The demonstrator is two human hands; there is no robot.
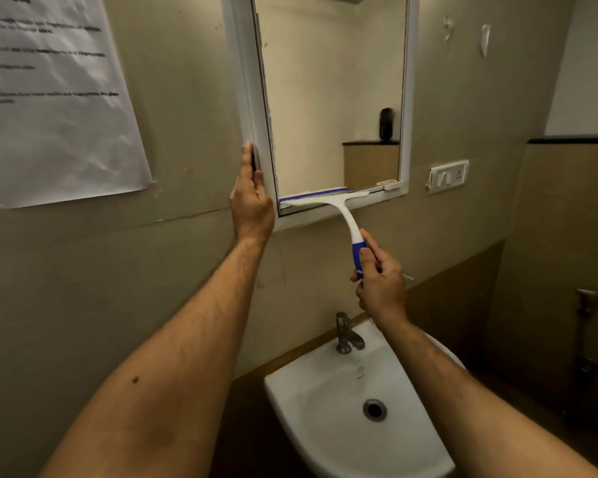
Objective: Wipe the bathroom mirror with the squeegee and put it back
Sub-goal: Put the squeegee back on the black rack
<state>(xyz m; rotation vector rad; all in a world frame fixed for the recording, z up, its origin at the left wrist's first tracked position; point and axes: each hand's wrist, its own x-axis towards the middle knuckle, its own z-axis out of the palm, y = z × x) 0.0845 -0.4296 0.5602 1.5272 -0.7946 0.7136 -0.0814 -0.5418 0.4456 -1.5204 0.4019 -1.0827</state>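
The white-framed mirror (332, 98) hangs on the beige wall above the basin. A white squeegee with a blue grip (342, 208) has its blade pressed flat along the bottom edge of the glass, at the left half. My right hand (380, 281) is shut on the blue end of the handle, below the mirror. My left hand (252, 201) lies flat against the outer left side of the mirror frame near its lower corner, with the fingers stretched upward and holding nothing.
A white basin (359, 408) with a metal tap (347, 334) sits right below my hands. A printed paper sheet (49, 98) is stuck to the wall at left. A switch plate (449, 175) is right of the mirror, a dark ledge (573, 139) farther right.
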